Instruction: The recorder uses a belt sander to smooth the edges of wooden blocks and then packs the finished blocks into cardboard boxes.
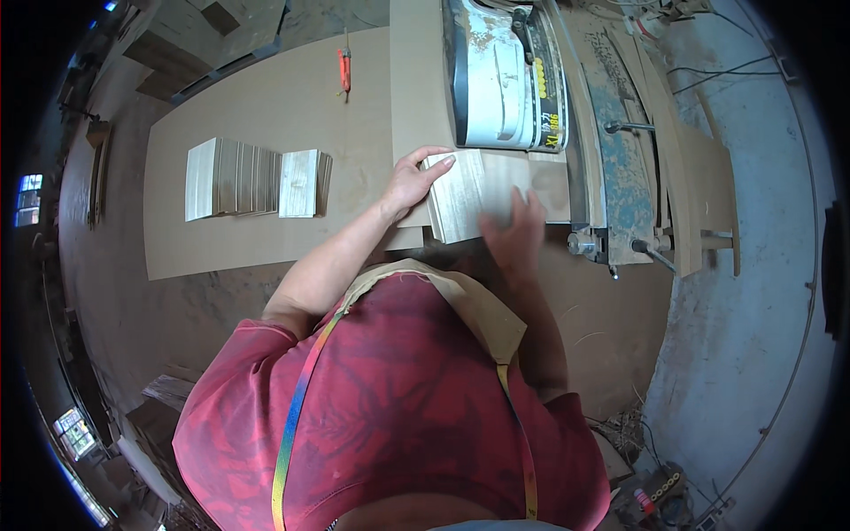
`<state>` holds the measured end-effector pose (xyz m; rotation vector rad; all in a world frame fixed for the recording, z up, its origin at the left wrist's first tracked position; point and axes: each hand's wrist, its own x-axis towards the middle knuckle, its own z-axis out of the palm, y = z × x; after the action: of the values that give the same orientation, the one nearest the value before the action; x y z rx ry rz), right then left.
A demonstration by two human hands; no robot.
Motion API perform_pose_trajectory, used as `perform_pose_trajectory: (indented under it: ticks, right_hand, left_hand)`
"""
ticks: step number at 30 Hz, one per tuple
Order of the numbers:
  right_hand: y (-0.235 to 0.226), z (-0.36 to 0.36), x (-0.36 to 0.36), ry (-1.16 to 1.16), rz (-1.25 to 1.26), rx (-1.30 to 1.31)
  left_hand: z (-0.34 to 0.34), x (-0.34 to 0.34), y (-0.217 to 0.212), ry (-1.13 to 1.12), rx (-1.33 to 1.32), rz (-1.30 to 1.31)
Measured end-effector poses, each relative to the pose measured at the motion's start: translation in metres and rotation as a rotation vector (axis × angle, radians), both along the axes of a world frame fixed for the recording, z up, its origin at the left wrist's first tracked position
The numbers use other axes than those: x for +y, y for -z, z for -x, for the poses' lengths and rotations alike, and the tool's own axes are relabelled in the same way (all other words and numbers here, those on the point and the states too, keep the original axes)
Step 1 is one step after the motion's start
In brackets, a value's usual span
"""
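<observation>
A stack of pale wood panels point(465, 199) is steadied at the mouth of a worn workshop machine point(505, 75), seen from above the worker's head. The left hand point(412, 181) is laid flat along the stack's left edge, fingers stretched and open across the top corner rather than curled round it, apparently so the pieces are kept square against the machine. The right hand point(513, 232) is blurred over the near right part of the same stack; it seems to be spread on the top piece, though whether anything is gripped cannot be told from this view. The stack lies directly in front of the machine, partly on a long upright board point(416, 62) that runs along the machine's left side. Further left of the machine, on a broad sheet of board point(266, 115) used as a bench top, two rows of similar cut pieces point(235, 177) and point(304, 183) are stood side by side, seemingly set apart in neat order and within easy reach. An orange-handled tool point(344, 69) is left on the sheet, up and to the left of the machine. A metal rail with knobs point(620, 168) is fixed on the machine's right.
</observation>
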<state>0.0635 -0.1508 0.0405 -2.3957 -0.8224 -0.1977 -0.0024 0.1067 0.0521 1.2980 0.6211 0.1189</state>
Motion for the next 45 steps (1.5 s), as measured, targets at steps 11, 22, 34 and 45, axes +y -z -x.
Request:
perform_pose_trajectory:
  ticks: [11, 22, 34, 45]
  right_hand:
    - [0.092, -0.084, -0.017, 0.167, 0.085, -0.323]
    - [-0.035, 0.005, 0.057, -0.146, -0.07, -0.009]
    - [-0.038, -0.003, 0.017, -0.036, -0.305, 0.181]
    - [0.08, -0.102, 0.008, 0.264, 0.057, -0.3]
  left_hand:
    - [0.008, 0.025, -0.009, 0.176, -0.064, 0.132]
    - [-0.003, -0.009, -0.001, -0.045, 0.003, 0.006]
    - [0.005, 0.021, 0.007, 0.088, -0.046, 0.377]
    - [0.001, 0.008, -0.014, 0.074, -0.003, 0.115]
